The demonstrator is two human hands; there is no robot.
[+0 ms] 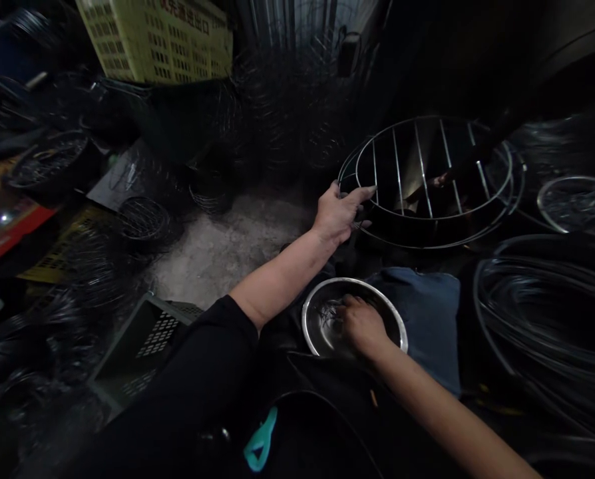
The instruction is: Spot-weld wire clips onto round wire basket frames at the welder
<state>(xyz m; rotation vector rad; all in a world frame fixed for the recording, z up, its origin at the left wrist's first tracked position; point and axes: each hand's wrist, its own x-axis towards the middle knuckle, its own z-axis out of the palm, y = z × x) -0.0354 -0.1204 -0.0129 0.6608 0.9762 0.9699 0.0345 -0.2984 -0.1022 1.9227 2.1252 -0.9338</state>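
My left hand (338,214) reaches forward and grips the near left rim of a round wire frame (430,179), a ring with several parallel cross bars, tilted up toward me. My right hand (361,326) is down inside a shiny metal bowl (313,318) on my lap, fingers curled among small dark wire pieces; what they hold is too small to make out. The bowl rests against a blue cloth (427,313).
Coils of black wire (542,313) lie at the right. Stacks of dark wire baskets (142,219) crowd the left and back. A yellow crate (162,36) stands behind, a grey perforated crate (152,332) near my left knee. Bare concrete floor (227,246) shows in the middle.
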